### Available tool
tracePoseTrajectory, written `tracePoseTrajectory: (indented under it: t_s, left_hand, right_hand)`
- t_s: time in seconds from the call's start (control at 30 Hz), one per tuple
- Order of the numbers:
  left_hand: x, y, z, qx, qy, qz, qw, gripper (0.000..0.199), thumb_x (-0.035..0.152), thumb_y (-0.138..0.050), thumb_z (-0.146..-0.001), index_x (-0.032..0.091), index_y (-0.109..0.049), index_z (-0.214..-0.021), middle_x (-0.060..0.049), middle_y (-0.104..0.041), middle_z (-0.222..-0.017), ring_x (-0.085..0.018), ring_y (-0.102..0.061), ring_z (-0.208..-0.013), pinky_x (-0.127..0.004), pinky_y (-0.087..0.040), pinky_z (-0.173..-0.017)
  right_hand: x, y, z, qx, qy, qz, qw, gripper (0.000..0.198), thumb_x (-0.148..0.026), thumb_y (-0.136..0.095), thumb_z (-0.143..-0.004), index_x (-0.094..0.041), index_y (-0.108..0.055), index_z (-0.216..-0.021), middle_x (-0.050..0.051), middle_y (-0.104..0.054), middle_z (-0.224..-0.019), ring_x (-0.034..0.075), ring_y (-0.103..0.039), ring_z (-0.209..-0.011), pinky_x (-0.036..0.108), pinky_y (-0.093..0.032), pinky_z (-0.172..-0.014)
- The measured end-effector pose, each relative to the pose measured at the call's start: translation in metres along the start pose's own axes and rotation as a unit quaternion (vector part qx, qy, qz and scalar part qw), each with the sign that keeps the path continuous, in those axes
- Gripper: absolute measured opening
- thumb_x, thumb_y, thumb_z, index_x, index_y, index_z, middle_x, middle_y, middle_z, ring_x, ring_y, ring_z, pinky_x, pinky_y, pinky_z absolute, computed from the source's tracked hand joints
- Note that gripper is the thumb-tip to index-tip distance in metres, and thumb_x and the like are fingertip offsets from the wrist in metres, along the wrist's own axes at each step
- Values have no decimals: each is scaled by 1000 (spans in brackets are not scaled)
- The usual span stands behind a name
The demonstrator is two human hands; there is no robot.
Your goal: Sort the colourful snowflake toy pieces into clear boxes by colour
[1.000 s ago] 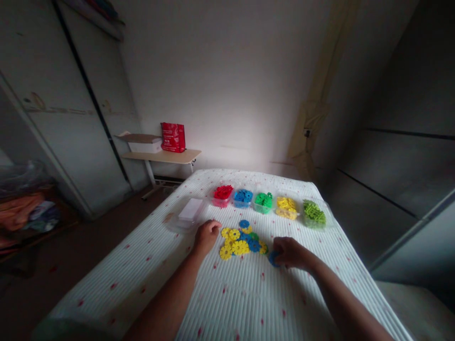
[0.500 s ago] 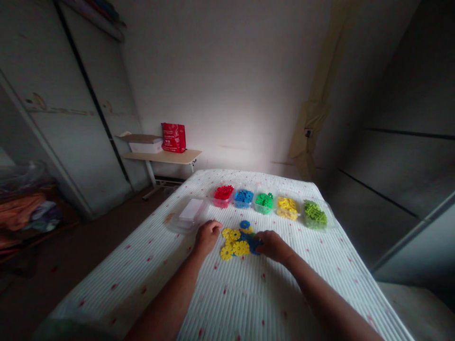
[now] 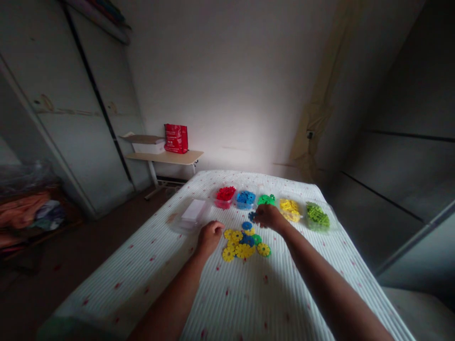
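My right hand (image 3: 269, 217) is closed on a blue flower-shaped disc (image 3: 252, 217), held in front of the green tub. Below it on the cloth lies a mixed pile of notched plastic discs: yellow ones (image 3: 244, 251), blue ones (image 3: 248, 240) and a few green ones (image 3: 257, 239). Just left of the pile, my left hand (image 3: 209, 237) rests with curled fingers; whether anything sits inside them is hidden.
Behind the pile stands a row of clear tubs holding red (image 3: 226, 193), blue (image 3: 246, 199), green (image 3: 266, 199), yellow (image 3: 290, 208) and lime-green pieces (image 3: 317, 215). A clear lid with a white rectangular item (image 3: 194, 210) lies left. A side table (image 3: 177, 157) bears a red bag (image 3: 176, 139).
My right hand has lifted from the right side of the pile up toward the tubs, carrying a blue disc. Yellow and green discs now show where it was. My left hand stays beside the pile.
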State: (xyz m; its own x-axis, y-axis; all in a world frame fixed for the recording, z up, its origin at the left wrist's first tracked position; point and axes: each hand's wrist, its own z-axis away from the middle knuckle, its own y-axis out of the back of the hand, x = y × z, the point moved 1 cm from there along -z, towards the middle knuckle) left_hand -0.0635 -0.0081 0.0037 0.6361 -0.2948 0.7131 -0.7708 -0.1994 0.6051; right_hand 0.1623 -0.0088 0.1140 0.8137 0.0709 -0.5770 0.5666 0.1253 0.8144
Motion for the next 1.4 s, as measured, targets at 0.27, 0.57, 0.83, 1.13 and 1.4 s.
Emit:
tracePoseTrajectory:
  t_s: [0.27, 0.57, 0.83, 1.13, 1.4]
  left_hand:
    - [-4, -1, 0, -2, 4, 4, 1000, 26, 2, -46, -72, 16, -66, -79, -2, -69, -83, -12, -62, -81, -23, -46, -78]
    - [5, -1, 3, -32, 4, -27, 999, 21, 8, -49, -75, 18, -65, -85, -2, -67, -86, -12, -60, -82, -23, -44, -76]
    - [36, -2, 13, -57, -1, -183, 982, 29, 45, -59, -74, 19, -65, -85, -6, -60, -89, -20, -56, -86, -28, -41, -74]
    - [39, -4, 15, -68, -16, -216, 974, 23, 41, -65, -71, 21, -62, -83, -5, -60, -92, -20, -54, -91, -28, -39, -77]
    - [23, -8, 14, -66, 72, -24, 995, 7, 22, -60, -69, 22, -60, -76, 3, -62, -71, -13, -56, -69, -21, -37, -62]
  right_hand:
    - [12, -10, -22, 142, 19, 8, 990, 13, -18, -55, -76, -14, -62, -87, 2, -65, -68, 10, -61, -57, 19, -40, -54]
    - [87, -37, 28, 147, 10, 83, 986, 18, -16, -44, -77, -16, -62, -73, 4, -65, -70, 14, -59, -66, 21, -37, -60]
    - [93, -50, 28, 160, 34, 143, 976, 21, -16, -41, -84, -16, -61, -79, 6, -64, -84, 14, -56, -75, 21, -35, -66]
    - [93, -54, 29, 166, 23, 149, 974, 21, -16, -40, -85, -16, -60, -81, 7, -63, -85, 14, -55, -73, 22, -32, -63]
    - [94, -37, 29, 134, 30, 71, 988, 20, -17, -43, -78, -16, -63, -82, 4, -67, -81, 15, -60, -76, 21, -40, -68]
